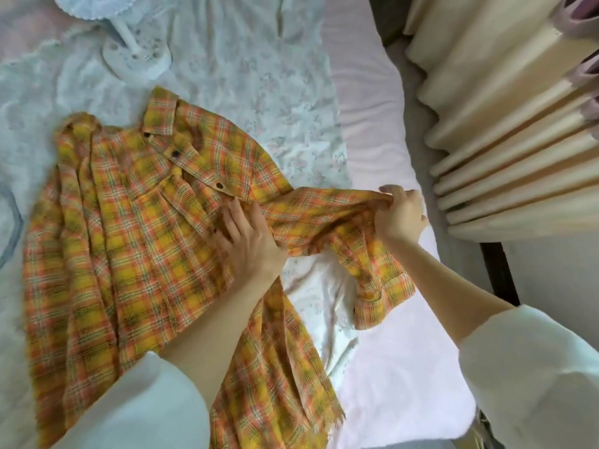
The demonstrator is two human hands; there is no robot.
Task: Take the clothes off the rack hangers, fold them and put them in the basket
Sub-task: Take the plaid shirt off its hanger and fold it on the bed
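Observation:
A yellow and orange plaid shirt lies spread front-up on the bed, collar at the far end, dark buttons down its placket. My left hand rests flat on the shirt's right side near the armpit, fingers straight. My right hand grips the middle of the shirt's right sleeve and holds it stretched out to the right. The sleeve's cuff hangs down onto the sheet below that hand. No basket, rack or hangers show in this view.
The bed carries a pale floral sheet and a pink sheet toward its right edge. A small white fan stands at the far left of the bed. Cream curtains hang close on the right.

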